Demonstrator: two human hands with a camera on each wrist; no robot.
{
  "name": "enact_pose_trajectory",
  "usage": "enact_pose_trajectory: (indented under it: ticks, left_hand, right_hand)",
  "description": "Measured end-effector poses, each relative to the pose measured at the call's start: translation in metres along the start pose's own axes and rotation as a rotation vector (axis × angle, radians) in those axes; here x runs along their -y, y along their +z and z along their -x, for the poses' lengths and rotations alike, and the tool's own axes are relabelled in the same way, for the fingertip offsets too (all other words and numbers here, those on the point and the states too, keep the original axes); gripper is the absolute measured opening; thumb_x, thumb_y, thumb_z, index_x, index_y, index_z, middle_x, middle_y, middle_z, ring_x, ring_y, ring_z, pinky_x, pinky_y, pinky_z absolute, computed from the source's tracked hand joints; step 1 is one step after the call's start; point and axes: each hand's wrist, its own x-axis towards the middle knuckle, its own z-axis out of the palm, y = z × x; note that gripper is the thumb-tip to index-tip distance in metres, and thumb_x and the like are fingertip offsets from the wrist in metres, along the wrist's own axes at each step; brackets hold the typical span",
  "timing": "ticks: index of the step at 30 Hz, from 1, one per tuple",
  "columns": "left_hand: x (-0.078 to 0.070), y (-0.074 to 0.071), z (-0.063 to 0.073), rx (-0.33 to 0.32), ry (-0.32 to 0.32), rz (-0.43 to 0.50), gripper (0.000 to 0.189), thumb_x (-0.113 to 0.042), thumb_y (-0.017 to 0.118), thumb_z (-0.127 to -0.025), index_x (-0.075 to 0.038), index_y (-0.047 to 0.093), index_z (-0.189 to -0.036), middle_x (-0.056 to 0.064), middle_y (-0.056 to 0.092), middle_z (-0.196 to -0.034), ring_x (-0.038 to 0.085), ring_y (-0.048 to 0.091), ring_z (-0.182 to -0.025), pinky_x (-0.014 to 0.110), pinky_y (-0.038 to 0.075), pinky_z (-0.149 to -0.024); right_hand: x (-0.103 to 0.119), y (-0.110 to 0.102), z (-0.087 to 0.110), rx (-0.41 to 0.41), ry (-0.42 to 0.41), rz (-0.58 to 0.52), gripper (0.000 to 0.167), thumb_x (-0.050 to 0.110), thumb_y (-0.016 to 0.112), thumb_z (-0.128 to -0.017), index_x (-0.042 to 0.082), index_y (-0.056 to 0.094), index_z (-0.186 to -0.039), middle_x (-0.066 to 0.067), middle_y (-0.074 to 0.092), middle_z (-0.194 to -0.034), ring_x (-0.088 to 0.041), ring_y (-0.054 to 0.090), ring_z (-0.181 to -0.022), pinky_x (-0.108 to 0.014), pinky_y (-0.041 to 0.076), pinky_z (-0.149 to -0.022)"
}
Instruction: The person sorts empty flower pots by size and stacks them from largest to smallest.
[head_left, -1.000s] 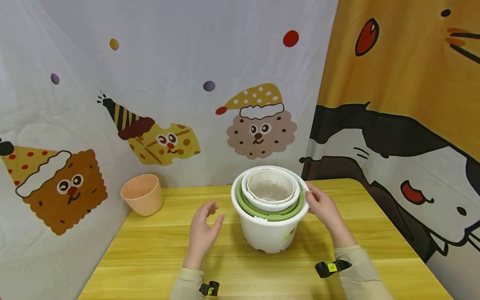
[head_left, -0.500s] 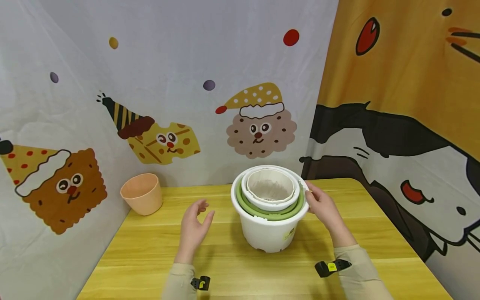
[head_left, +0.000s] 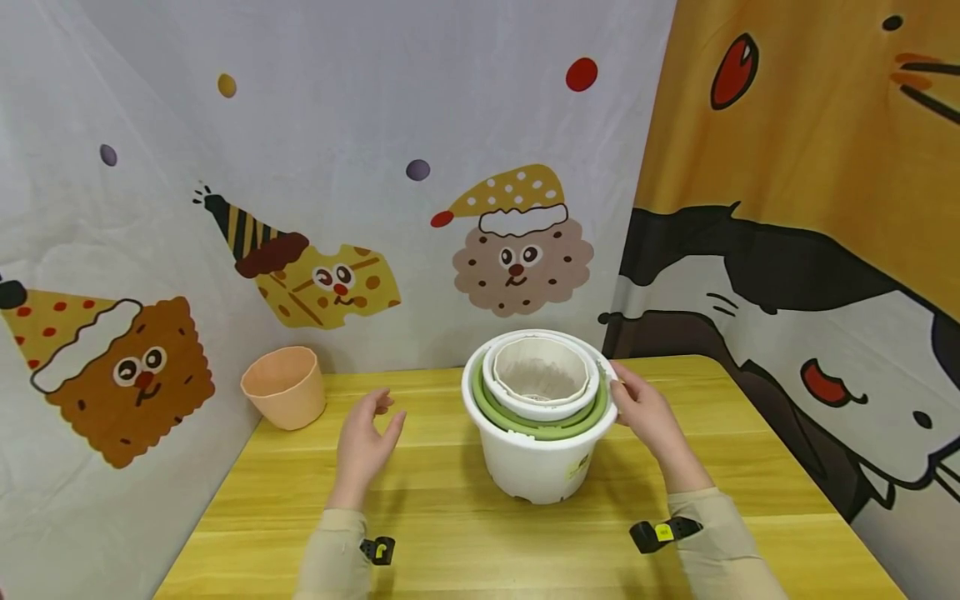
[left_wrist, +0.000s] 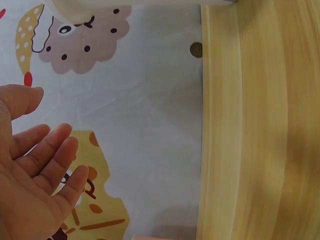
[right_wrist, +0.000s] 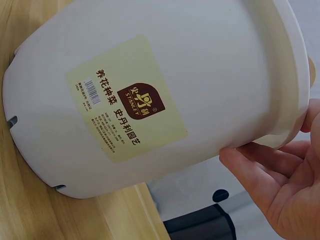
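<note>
A large white flower pot (head_left: 528, 471) stands upright on the table, with a green pot (head_left: 551, 432), a smaller white pot (head_left: 543, 410) and an off-white innermost pot (head_left: 540, 367) nested inside. My right hand (head_left: 651, 421) grips the big pot's rim from the right side. In the right wrist view, the fingers (right_wrist: 250, 165) are below the rim and a printed label (right_wrist: 125, 100) shows on the pot's wall. Left of the stack, my left hand (head_left: 363, 446) hovers with loosely bent fingers and holds nothing. A peach-coloured pot (head_left: 288, 396) stands at the back left, nearest that hand.
The wooden table (head_left: 450, 542) ends at a white curtain (head_left: 360, 100) printed with cartoon figures behind and to the left. An orange cartoon curtain (head_left: 810, 150) hangs at the right. A dark wrist strap (head_left: 660, 533) is on the right sleeve.
My left hand has moved left and slightly back, away from the nested pots and towards the peach-coloured pot. The right hand and the stack have stayed put.
</note>
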Motion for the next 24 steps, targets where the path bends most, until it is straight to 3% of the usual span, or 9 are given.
enact_pose_trajectory:
  ticks: [15, 24]
  left_hand:
    - [0.028, -0.021, -0.023, 0.082, -0.088, -0.159, 0.044, -0.016, 0.071, -0.091, 0.005, 0.058, -0.126, 0.022, 0.066, -0.110, 0.039, 0.061, -0.101, 0.052, 0.050, -0.084]
    - [0.042, -0.029, -0.028, 0.100, -0.156, -0.221, 0.045, -0.018, 0.069, -0.092, 0.006, 0.057, -0.127, 0.023, 0.065, -0.111, 0.040, 0.060, -0.102, 0.053, 0.050, -0.084]
  right_hand:
    - [0.000, 0.000, 0.000, -0.007, -0.005, 0.003, 0.055, 0.036, 0.043, -0.105, 0.011, 0.036, -0.154, -0.023, 0.048, -0.144, -0.033, 0.057, -0.114, -0.028, 0.056, -0.081]
    - [0.000, 0.000, 0.000, -0.007, -0.012, -0.005, 0.055, 0.034, 0.043, -0.105, 0.010, 0.036, -0.154, -0.024, 0.048, -0.144, -0.034, 0.057, -0.114, -0.029, 0.057, -0.080]
